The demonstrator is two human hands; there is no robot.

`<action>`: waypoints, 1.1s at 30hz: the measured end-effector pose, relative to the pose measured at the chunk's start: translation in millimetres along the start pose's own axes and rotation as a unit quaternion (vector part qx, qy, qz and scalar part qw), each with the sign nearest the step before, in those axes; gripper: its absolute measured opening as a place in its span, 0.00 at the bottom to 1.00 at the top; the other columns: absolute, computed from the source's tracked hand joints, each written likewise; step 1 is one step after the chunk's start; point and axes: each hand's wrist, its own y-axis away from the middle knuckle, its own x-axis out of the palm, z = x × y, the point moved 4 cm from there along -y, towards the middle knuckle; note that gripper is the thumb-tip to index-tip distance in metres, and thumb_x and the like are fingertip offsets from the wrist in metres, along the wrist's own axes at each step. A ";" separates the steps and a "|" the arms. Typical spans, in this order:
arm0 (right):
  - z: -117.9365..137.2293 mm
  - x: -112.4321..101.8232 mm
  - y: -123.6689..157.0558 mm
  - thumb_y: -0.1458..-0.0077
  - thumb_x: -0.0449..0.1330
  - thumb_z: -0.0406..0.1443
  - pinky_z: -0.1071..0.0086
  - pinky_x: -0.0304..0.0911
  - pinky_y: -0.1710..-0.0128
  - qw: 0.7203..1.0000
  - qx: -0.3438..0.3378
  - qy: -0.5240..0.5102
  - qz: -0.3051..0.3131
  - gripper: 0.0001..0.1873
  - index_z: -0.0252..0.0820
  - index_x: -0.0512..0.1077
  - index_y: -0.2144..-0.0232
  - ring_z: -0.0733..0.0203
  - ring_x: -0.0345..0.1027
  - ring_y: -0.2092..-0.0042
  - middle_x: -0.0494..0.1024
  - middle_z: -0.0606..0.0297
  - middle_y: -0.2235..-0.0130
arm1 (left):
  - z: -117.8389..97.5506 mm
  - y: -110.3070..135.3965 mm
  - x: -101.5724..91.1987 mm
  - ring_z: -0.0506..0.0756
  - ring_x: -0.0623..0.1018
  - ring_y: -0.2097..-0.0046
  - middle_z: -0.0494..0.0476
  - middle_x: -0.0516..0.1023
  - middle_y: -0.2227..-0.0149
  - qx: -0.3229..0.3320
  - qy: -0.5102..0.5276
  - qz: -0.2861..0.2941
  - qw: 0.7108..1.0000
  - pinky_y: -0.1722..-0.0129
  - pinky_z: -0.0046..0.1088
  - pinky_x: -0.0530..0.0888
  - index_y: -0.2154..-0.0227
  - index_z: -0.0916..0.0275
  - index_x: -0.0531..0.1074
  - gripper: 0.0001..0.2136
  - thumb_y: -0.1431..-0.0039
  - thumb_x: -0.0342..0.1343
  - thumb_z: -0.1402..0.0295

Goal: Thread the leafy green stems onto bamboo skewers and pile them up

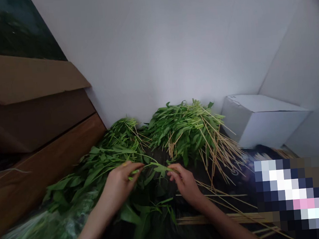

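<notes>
Between my two hands a leafy green stem (157, 165) is stretched roughly level over the dark floor covering. My left hand (125, 177) pinches its left end, and a bit of bright green stalk shows at those fingertips. The fingers of my right hand (185, 180) are closed on its right end; whether a stick is also in them I cannot tell. Loose cut greens (102, 161) lie behind and to the left of my left hand. Beyond my right hand rests a large pile of leafy greens (176, 127) with thin wooden sticks (219, 148) jutting out to the right.
More thin sticks (219, 218) lie under my right forearm. Clear plastic wrap covers greens (51, 223) at lower left. A cardboard box (37, 114) stands on a wooden ledge (51, 153) at left. A white box (270, 122) sits at right against the white wall (154, 50).
</notes>
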 end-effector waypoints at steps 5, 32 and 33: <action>5.1 2.2 1.8 0.36 0.48 0.35 0.72 0.62 0.63 0.998 -0.047 0.040 0.013 0.10 0.43 0.68 0.57 0.64 0.71 0.66 0.76 0.65 0.65 | -8.2 2.2 37.2 0.55 0.78 0.67 0.57 0.79 0.62 0.022 -0.200 0.059 0.978 0.70 0.26 0.70 0.51 0.54 0.74 0.15 0.40 0.53 0.70; -20.9 9.2 -6.3 0.46 0.58 0.49 0.73 0.57 0.78 0.942 0.170 -0.287 0.036 0.17 0.43 0.63 0.65 0.65 0.69 0.77 0.78 0.65 0.73 | 46.9 -15.3 -19.3 0.54 0.72 0.66 0.52 0.72 0.70 -0.174 0.171 -0.087 0.966 0.67 0.26 0.69 0.70 0.60 0.69 0.14 0.40 0.45 0.56; -21.3 10.9 -5.5 0.46 0.58 0.49 0.74 0.57 0.79 0.937 0.178 -0.299 0.039 0.17 0.44 0.61 0.65 0.65 0.68 0.77 0.79 0.65 0.73 | 43.1 -15.2 -20.1 0.54 0.73 0.64 0.53 0.73 0.68 -0.153 0.169 -0.089 0.970 0.64 0.27 0.70 0.70 0.60 0.68 0.14 0.40 0.44 0.56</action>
